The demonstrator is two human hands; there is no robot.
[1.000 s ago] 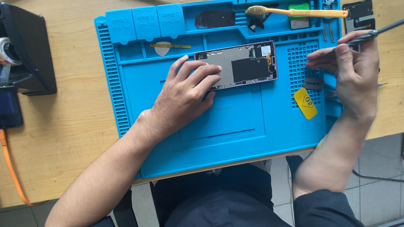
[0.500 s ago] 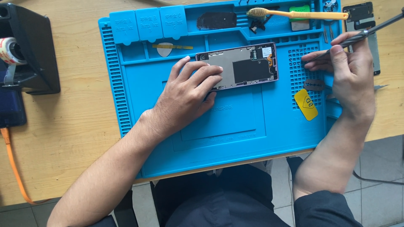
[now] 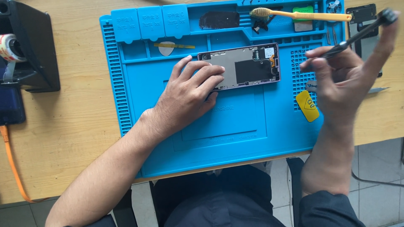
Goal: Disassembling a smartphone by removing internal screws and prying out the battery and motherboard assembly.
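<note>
An opened phone lies with its inner metal frame up on a blue repair mat. My left hand rests flat on the phone's left end, fingers spread over it. My right hand hovers right of the phone over the mat's right edge, holding a thin dark screwdriver that slants up and to the right. A yellow pry pick lies on the mat below that hand.
A yellow toothbrush, a green block and a dark panel lie in the mat's top trays. A white pick sits at upper left. A black tape dispenser and an orange cable are on the wooden table's left.
My right hand has lifted and drawn closer to the camera with the screwdriver, its tip rising up and right. My left hand has stayed on the phone.
</note>
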